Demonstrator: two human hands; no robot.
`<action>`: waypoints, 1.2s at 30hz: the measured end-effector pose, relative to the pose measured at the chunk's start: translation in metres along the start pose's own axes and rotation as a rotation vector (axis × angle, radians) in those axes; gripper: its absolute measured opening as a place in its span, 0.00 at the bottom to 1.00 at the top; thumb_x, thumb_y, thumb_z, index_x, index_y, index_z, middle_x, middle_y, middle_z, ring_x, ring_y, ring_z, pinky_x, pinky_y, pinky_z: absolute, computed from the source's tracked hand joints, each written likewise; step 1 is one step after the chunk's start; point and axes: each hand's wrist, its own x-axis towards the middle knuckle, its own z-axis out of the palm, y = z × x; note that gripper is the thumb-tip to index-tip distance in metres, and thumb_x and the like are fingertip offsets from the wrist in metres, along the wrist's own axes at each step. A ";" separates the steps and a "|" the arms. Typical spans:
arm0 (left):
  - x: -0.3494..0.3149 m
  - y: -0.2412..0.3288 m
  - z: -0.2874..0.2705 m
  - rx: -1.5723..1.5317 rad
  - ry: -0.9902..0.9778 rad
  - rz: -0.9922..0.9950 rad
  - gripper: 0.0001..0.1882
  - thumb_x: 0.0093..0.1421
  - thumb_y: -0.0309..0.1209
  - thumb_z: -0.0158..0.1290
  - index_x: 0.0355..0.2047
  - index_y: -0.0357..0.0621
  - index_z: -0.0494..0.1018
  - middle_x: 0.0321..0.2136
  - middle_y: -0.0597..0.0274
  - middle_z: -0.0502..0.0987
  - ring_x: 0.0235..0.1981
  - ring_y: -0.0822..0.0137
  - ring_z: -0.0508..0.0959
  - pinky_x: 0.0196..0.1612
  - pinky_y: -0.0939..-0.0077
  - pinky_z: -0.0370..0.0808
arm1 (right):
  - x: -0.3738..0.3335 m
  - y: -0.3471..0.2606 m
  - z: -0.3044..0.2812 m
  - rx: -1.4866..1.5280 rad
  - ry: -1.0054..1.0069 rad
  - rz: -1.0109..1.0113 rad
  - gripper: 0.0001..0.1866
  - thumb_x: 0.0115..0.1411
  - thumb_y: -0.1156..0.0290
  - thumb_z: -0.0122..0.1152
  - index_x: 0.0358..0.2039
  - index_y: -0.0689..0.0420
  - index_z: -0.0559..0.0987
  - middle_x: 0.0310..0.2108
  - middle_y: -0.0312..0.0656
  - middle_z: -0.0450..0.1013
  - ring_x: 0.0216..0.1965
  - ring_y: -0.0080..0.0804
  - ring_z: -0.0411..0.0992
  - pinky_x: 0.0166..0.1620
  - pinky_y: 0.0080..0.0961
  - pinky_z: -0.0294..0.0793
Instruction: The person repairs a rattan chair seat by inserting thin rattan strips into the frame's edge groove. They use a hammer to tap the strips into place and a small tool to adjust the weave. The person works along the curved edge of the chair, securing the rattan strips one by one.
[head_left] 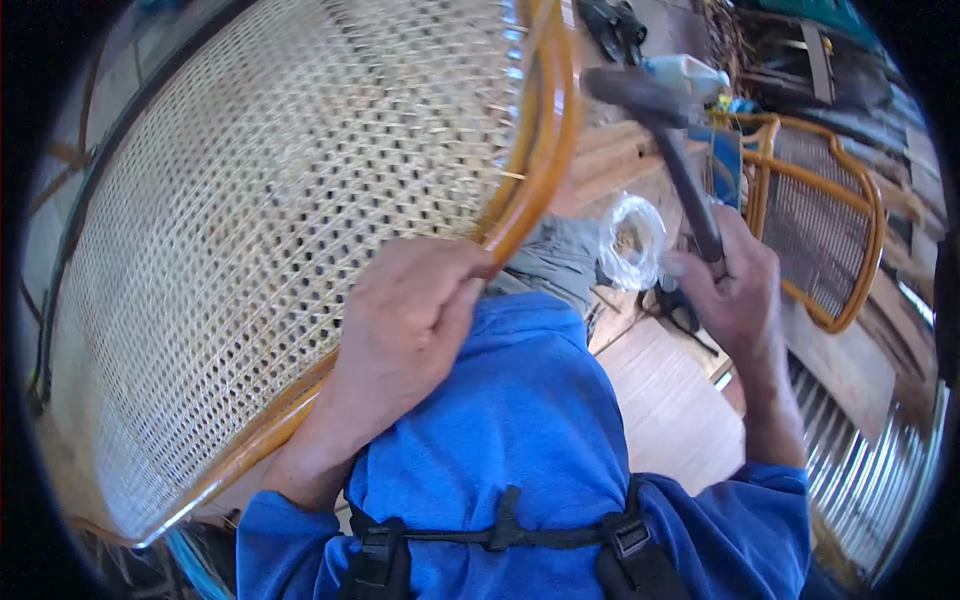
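A large woven cane panel with a curved orange rattan frame fills the left and centre of the view. My left hand presses against the frame's lower right rim, fingers closed over it. My right hand is raised to the right and grips the dark handle of a hammer, whose blurred head points up and left toward the frame's edge. My blue sleeves and chest take up the bottom.
A clear plastic bag with small pieces lies on the wooden surface between my hands. Another cane-backed rattan chair part stands at the right. Corrugated metal sheet lies lower right. Dark clutter sits at the top.
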 end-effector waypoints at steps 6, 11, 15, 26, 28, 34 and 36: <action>-0.002 0.008 0.010 0.092 0.007 -0.116 0.07 0.54 0.20 0.51 0.34 0.39 0.75 0.30 0.57 0.76 0.33 0.61 0.76 0.39 0.72 0.72 | -0.077 0.111 0.123 0.526 0.130 0.527 0.07 0.54 0.71 0.61 0.27 0.61 0.74 0.17 0.31 0.63 0.22 0.14 0.59 0.25 0.18 0.61; -0.002 0.013 0.012 0.206 -0.017 -0.142 0.07 0.58 0.20 0.47 0.36 0.36 0.73 0.32 0.58 0.74 0.35 0.67 0.74 0.41 0.77 0.70 | -0.135 0.148 0.197 0.628 0.058 0.815 0.07 0.54 0.70 0.60 0.28 0.62 0.76 0.17 0.35 0.67 0.21 0.18 0.63 0.27 0.21 0.65; -0.005 0.013 0.018 0.245 0.000 -0.140 0.07 0.61 0.21 0.45 0.37 0.35 0.72 0.32 0.61 0.73 0.36 0.73 0.73 0.42 0.81 0.69 | -0.168 0.162 0.252 0.619 0.115 0.833 0.09 0.54 0.68 0.59 0.32 0.60 0.76 0.19 0.41 0.70 0.23 0.27 0.69 0.29 0.27 0.69; -0.009 0.025 0.027 0.297 0.011 -0.101 0.07 0.56 0.21 0.50 0.35 0.39 0.74 0.31 0.55 0.76 0.34 0.61 0.76 0.39 0.70 0.72 | -0.160 0.125 0.306 0.516 0.347 0.776 0.15 0.55 0.72 0.55 0.44 0.55 0.70 0.32 0.45 0.73 0.36 0.42 0.72 0.40 0.35 0.69; -0.004 0.031 0.037 0.240 -0.066 0.057 0.08 0.55 0.21 0.51 0.36 0.40 0.74 0.32 0.56 0.76 0.34 0.60 0.76 0.39 0.69 0.72 | -0.161 0.124 0.306 0.656 0.288 0.853 0.15 0.53 0.75 0.56 0.43 0.58 0.71 0.32 0.43 0.73 0.36 0.36 0.71 0.41 0.30 0.69; -0.002 0.040 0.070 0.153 -0.311 0.245 0.09 0.53 0.28 0.53 0.36 0.42 0.73 0.32 0.56 0.74 0.36 0.56 0.75 0.41 0.64 0.72 | -0.167 0.114 0.293 0.992 0.297 0.811 0.14 0.53 0.77 0.58 0.42 0.60 0.72 0.32 0.40 0.72 0.34 0.29 0.69 0.40 0.25 0.68; -0.003 0.039 0.077 0.152 -0.435 0.218 0.10 0.54 0.30 0.52 0.36 0.41 0.72 0.32 0.56 0.73 0.37 0.56 0.75 0.42 0.64 0.71 | -0.172 0.112 0.291 1.012 0.279 0.813 0.14 0.53 0.77 0.58 0.42 0.61 0.73 0.32 0.39 0.72 0.34 0.29 0.69 0.40 0.25 0.68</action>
